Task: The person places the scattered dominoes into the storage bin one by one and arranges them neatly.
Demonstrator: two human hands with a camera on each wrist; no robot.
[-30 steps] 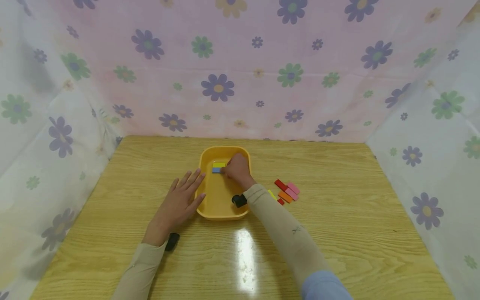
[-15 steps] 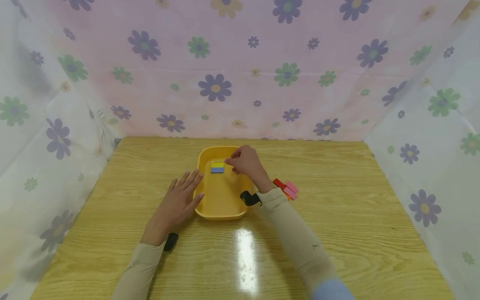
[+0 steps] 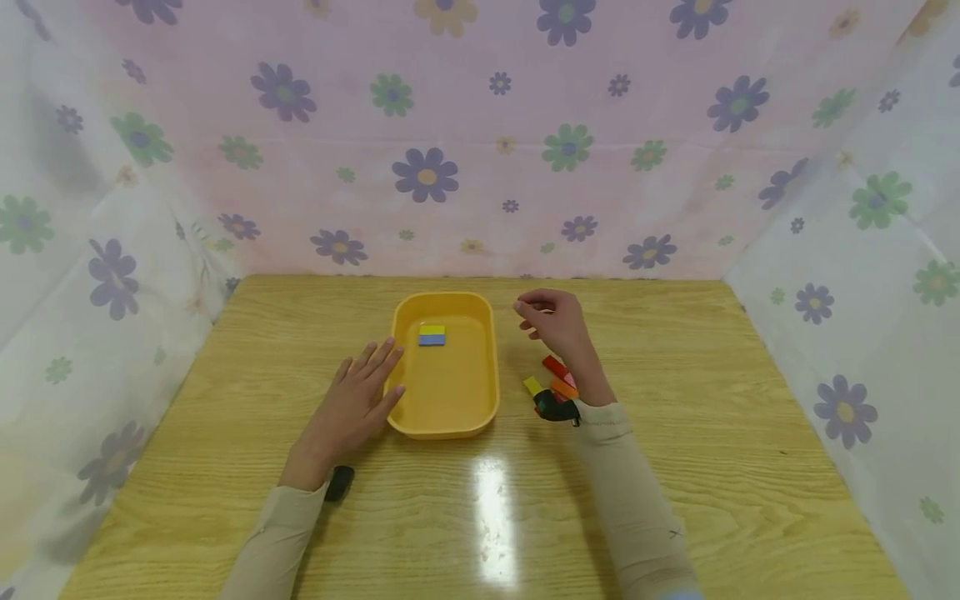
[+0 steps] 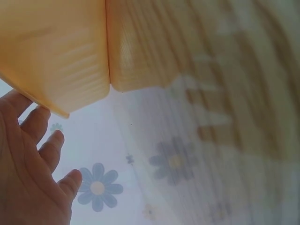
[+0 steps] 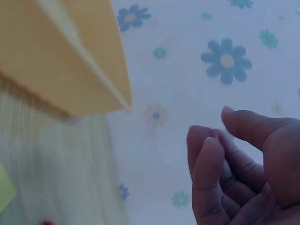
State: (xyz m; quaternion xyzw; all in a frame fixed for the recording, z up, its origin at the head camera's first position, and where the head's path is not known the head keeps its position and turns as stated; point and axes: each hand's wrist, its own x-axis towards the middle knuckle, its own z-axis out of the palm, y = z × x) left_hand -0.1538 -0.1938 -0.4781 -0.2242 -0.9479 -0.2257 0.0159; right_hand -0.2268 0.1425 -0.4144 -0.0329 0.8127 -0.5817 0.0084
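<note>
A yellow tray (image 3: pixel 446 392) stands on the table with a yellow block (image 3: pixel 432 330) and a blue block (image 3: pixel 431 340) lying side by side near its far left corner. My left hand (image 3: pixel 351 408) rests its spread fingertips on the tray's left rim. To the right of the tray and above the table is my right hand (image 3: pixel 562 329), fingers loosely bent. The right wrist view shows a gap between its thumb (image 5: pixel 251 126) and fingers, with nothing held there.
Under my right wrist lie loose flat blocks: a yellow one (image 3: pixel 532 385), a red one (image 3: pixel 555 367), an orange one (image 3: pixel 564 389) and a partly hidden pink one (image 3: pixel 571 379). Flower-printed cloth (image 3: pixel 465 200) hangs behind the wooden table (image 3: pixel 420 517) and at both sides.
My right hand has lifted from beside the blocks in the tray and moved right, past the tray's right rim. My left hand has stayed on the left rim.
</note>
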